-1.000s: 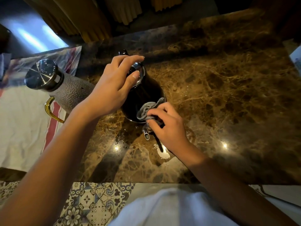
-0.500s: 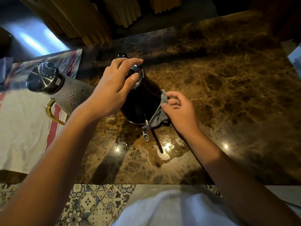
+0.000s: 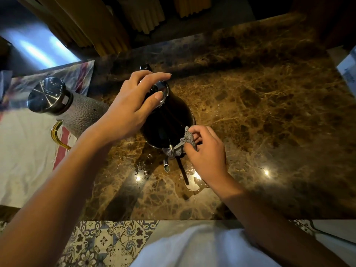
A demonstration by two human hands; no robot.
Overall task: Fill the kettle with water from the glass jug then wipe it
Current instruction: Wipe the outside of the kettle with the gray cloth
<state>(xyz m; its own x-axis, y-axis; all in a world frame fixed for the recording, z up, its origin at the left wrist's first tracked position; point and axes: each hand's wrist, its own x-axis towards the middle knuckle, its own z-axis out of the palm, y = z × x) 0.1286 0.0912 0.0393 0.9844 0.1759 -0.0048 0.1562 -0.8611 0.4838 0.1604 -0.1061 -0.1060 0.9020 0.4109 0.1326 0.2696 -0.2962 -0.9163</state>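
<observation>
A black kettle (image 3: 167,124) with a thin silver spout (image 3: 166,166) stands on the brown marble counter (image 3: 260,112). My left hand (image 3: 131,108) grips its steel-rimmed top from above, fingers curled over the lid. My right hand (image 3: 206,149) pinches a small grey cloth (image 3: 185,143) against the kettle's lower right side, by the base of the spout. The glass jug (image 3: 77,110), textured with a steel lid and a gold handle, stands to the left of the kettle.
A white towel with red stripes (image 3: 25,160) lies under the jug at the left. Puddles of water (image 3: 194,184) shine on the counter in front of the kettle. The counter's near edge runs above a patterned tile floor (image 3: 104,241).
My right hand has slid the cloth from the kettle's front out to its right side, then down toward the base of the spout. My left hand has stayed on the kettle's top.
</observation>
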